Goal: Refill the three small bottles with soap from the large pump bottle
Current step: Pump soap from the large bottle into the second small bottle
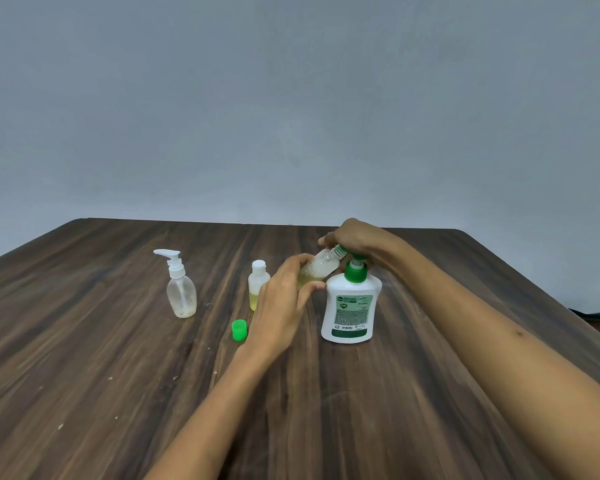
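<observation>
Under pump spout [340, 250]: tilted bottle [321, 266] (uncapped)

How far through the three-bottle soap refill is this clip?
Likely done: the white-capped bottle stands closed, partly filled with yellowish soap. In hand: the left hand holds a tilted small bottle at the large pump bottle nozzle while the right hand rests on the pump; its green cap lies on the table. Left: the small pump bottle looks almost empty.

Left hand [284, 299] grips a tilted small bottle [321, 268], mouth at the pump nozzle; right hand [357, 239] rests on the pump bottle [350, 306]; green cap [239, 330] on table [101, 341].
</observation>
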